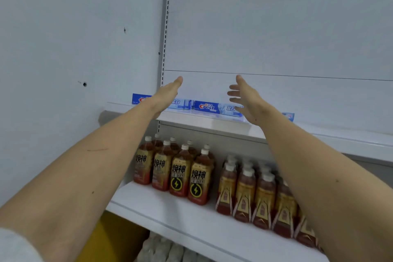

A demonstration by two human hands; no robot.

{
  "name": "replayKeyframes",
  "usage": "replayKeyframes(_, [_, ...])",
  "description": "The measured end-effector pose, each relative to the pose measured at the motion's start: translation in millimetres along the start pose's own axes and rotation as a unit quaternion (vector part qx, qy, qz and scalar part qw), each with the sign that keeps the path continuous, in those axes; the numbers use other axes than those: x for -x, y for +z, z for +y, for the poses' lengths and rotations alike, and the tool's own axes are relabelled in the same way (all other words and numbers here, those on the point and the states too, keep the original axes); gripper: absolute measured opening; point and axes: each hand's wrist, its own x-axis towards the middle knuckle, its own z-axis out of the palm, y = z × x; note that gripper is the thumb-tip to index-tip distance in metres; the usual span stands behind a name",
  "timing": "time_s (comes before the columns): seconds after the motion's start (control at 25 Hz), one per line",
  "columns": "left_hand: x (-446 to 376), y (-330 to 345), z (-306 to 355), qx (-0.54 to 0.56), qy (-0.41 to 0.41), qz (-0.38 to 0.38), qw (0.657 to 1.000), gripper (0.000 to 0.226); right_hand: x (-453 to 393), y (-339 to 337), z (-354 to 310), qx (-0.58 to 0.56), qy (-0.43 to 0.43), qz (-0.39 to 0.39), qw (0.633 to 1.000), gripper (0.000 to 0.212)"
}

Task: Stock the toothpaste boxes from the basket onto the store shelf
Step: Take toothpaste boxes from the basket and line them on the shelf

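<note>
Both arms reach up toward the top shelf (212,122). The left hand (168,93) is held flat with its fingers (177,82) straight and together, gripping nothing, and it passes in front of the leftmost box (139,98); I cannot tell whether it touches it. The right hand (246,100) is spread wide, fingers apart and straight, empty, hovering in front of the row near the right end of the middle box (217,107).

Three blue toothpaste boxes lie on their long sides, end to end, along the front lip of the top shelf. The leftmost sits at about 9 o'clock from the left hand, the middle one lies between the two hands, and only a small end of the third box (288,116) shows at about 4 o'clock from the right hand.

On the lower shelf (170,208), toward 6 o'clock, stand brown drink bottles (182,172) with yellow labels, and just right of them wrapped packs (255,193) of similar bottles. Something yellow (110,238) shows under that shelf at the bottom.
</note>
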Motion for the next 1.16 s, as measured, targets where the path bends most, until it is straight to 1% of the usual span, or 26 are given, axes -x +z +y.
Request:
replayKeyframes(0.08, [26,12,7,0.003,-0.002,0.007,1.0,0.067,27,-6,0,-0.073,0.001,0.002,0.997,0.061])
replayKeyframes(0.16, [52,25,11,0.025,0.003,0.006,1.0,0.064,58,-12,1,-0.172,-0.002,0.009,0.985,0.058])
replayKeyframes(0.24, [81,40,8,0.102,0.011,-0.009,0.995,0.061,88,-14,10,-0.247,-0.014,0.014,0.969,0.055])
replayKeyframes(0.32, [112,60,-7,0.202,0.016,-0.039,0.978,0.057,122,-7,28,-0.27,-0.02,0.015,0.962,0.053])
replayKeyframes(0.4, [143,83,-30,0.246,0.016,-0.061,0.967,0.055,154,4,56,-0.238,-0.012,0.026,0.971,0.052])
replayKeyframes(0.48, [167,97,-52,0.262,-0.003,-0.076,0.962,0.056,181,13,84,-0.203,0.002,0.023,0.979,0.05])
replayKeyframes(0.56, [187,103,-69,0.271,-0.026,-0.087,0.958,0.057,204,20,108,-0.192,0.021,0.024,0.981,0.046])
replayKeyframes(0.64, [208,107,-83,0.276,-0.047,-0.099,0.955,0.057,228,26,129,-0.193,0.048,0.021,0.98,0.047])
replayKeyframes(0.72, [236,114,-104,0.275,-0.065,-0.108,0.953,0.056,258,32,148,-0.2,0.088,0.024,0.975,0.052])
replayKeyframes(0.84, [291,125,-150,0.269,-0.121,-0.129,0.947,0.055,318,39,186,-0.201,0.158,0.041,0.966,0.055])
replayKeyframes(0.96, [347,141,-202,0.257,-0.179,-0.165,0.935,0.056,383,50,231,-0.178,0.223,0.044,0.957,0.055])
replayKeyframes(1.16, [433,172,-258,0.226,-0.268,-0.182,0.919,0.055,472,60,302,-0.127,0.326,0.032,0.936,0.055])
